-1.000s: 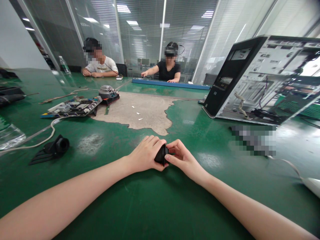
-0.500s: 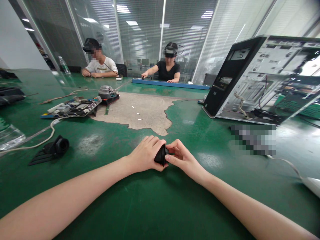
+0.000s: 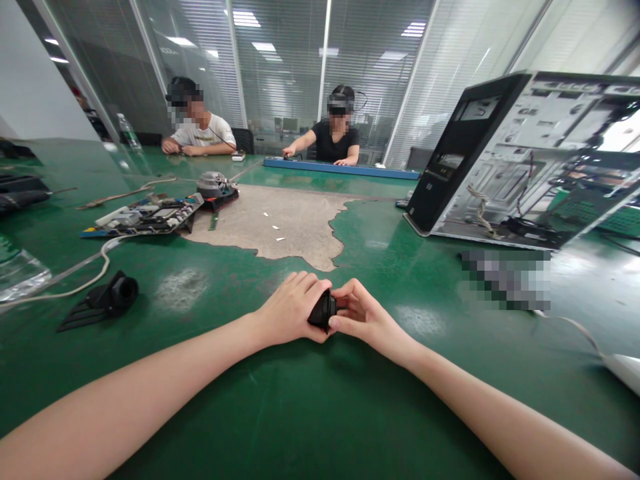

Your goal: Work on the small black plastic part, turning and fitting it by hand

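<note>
Between my hands, low over the green table, is a small black part (image 3: pixel 323 312) with a flared body and a ringed right end. My left hand (image 3: pixel 295 307) wraps round its left side, thumb and fingers closed on it. From the right, my right hand (image 3: pixel 363 313) pinches the ringed end with thumb and fingertips. The palms hide much of the part, and its exact kind does not show. Farther left lies a black bracket-like piece with a round socket (image 3: pixel 107 297), touched by neither hand.
An opened computer case (image 3: pixel 480 160) stands at the right. A circuit board (image 3: pixel 150 215) and a cooler fan (image 3: pixel 216 189) lie left of the bare worn patch (image 3: pixel 285 220). A plastic bottle (image 3: pixel 20 267) is at the left edge. Two people sit across the table by a blue bar (image 3: pixel 340 169).
My right thumb and fingertips have shifted slightly at the ringed end of the black part. The left hand's hold looks the same.
</note>
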The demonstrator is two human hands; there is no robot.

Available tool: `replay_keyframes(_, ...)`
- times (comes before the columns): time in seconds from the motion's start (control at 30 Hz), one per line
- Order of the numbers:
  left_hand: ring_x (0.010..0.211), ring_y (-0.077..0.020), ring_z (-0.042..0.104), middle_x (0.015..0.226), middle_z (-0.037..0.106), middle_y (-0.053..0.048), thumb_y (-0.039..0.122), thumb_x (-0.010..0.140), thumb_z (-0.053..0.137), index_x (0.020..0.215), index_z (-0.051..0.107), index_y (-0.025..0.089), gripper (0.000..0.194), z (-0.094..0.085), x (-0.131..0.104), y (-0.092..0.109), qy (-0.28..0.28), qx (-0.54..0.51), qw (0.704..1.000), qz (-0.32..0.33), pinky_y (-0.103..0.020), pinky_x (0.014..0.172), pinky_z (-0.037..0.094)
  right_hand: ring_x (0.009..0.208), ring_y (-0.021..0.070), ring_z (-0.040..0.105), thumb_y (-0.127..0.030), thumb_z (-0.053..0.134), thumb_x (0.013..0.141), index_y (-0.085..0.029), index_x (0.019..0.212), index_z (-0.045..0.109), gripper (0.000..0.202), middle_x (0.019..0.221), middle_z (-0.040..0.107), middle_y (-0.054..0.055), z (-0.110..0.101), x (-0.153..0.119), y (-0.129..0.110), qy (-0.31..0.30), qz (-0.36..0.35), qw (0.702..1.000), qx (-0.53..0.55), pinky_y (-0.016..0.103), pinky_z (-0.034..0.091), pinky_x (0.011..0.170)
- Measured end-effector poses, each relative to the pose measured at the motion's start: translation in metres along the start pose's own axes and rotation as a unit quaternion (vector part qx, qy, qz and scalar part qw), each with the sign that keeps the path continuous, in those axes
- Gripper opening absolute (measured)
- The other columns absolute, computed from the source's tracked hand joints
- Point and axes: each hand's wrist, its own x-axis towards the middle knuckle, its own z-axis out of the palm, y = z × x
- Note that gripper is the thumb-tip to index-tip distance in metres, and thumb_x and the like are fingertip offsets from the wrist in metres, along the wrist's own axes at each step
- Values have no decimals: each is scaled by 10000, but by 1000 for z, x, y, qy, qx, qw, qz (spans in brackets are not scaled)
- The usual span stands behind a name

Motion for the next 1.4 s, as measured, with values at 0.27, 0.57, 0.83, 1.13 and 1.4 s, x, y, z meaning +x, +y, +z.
replay_keyframes(0.27,808,-235,446,873,501,-75,465,633,560,996,459,130,504,1,0,0,3,0,1000,-2,-349,709,357,831,133,533,-294,618,722,-212,880,444,249,866,527,0,0,3,0,34,3,999,-12,288,451,722)
replay_keyframes(0.57,783,-229,444,857,502,-69,414,618,575,1030,445,122,522,2,0,-1,2,9,1000,2,-348,698,354,800,112,542,-224,686,656,-228,869,402,355,865,503,-28,-3,1,2,-15,6,1000,18,281,467,723)
replay_keyframes(0.83,798,-236,448,869,504,-75,456,629,562,1010,442,132,514,2,0,0,9,-2,1000,3,-353,701,359,810,125,534,-315,624,716,-215,840,438,245,853,524,-10,1,2,0,30,-1,1000,-4,273,454,699)
replay_keyframes(1.13,794,-233,448,864,501,-72,429,619,572,1027,446,126,524,1,0,0,1,6,1000,0,-350,705,356,796,119,545,-270,684,653,-222,855,410,344,906,505,-11,-2,1,-1,-1,14,1000,11,291,462,711)
replay_keyframes(1.4,806,-237,445,877,504,-75,455,629,565,1036,441,122,541,1,-1,0,2,1,1000,1,-355,711,358,795,116,530,-336,605,729,-211,828,426,240,825,525,-15,2,1,-1,29,1,1000,0,271,444,705)
